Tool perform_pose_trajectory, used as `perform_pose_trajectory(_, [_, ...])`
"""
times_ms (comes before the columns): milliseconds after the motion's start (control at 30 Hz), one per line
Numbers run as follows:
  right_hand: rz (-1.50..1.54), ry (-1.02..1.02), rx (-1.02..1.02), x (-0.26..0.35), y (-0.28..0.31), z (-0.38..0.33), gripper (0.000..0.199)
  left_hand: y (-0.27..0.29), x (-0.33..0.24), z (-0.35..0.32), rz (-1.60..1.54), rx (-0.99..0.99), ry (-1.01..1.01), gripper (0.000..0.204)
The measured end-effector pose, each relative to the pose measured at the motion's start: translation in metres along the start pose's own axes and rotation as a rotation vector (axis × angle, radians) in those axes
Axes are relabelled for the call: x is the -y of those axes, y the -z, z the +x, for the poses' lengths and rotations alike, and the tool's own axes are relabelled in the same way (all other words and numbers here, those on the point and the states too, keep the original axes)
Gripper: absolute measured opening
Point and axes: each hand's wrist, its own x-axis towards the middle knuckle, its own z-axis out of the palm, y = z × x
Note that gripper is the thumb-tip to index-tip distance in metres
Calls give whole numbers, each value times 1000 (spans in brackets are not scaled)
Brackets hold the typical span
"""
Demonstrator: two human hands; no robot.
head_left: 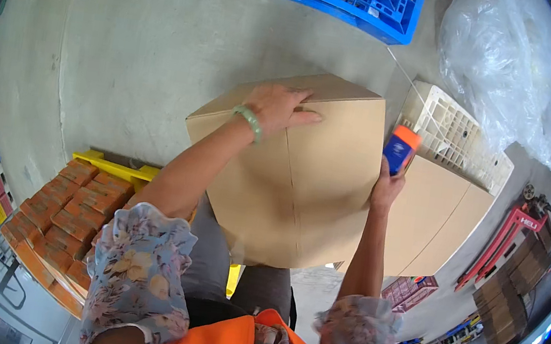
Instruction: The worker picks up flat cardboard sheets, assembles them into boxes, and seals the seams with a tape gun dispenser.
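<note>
Cardboard carton [338,174] at the centre of the frame: standing already opened out into a box, by the look of it, but showing no tape along the line down its near panel, so perhaps lacking any seal. Resting the left hand [277,110] on its upper edge, fingers loosely spread, thumb apart. Gripping a blue-and-orange handheld tool [399,152] in the right hand [387,188], just beside the carton, fingers curling round it.

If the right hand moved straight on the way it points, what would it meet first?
Probably the off-white plastic pallet, just beyond the orange-and-blue object in the right hand; depth is unclear, so it might pass above.
</note>
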Motion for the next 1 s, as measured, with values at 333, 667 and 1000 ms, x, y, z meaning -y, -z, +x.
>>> perform_pose_trajectory(333, [549,32,-70,61,16,-37,21,11,-7,3,50,51,-27,60])
perform_pose_trajectory(667, [509,-256,1048,87,-27,-132,39,-8,12,3,-187,-154,-122,45])
perform_pose_trajectory(1000, [412,-140,1124,64,-27,-125,43,46,-17,-89,-710,256,-73,25])
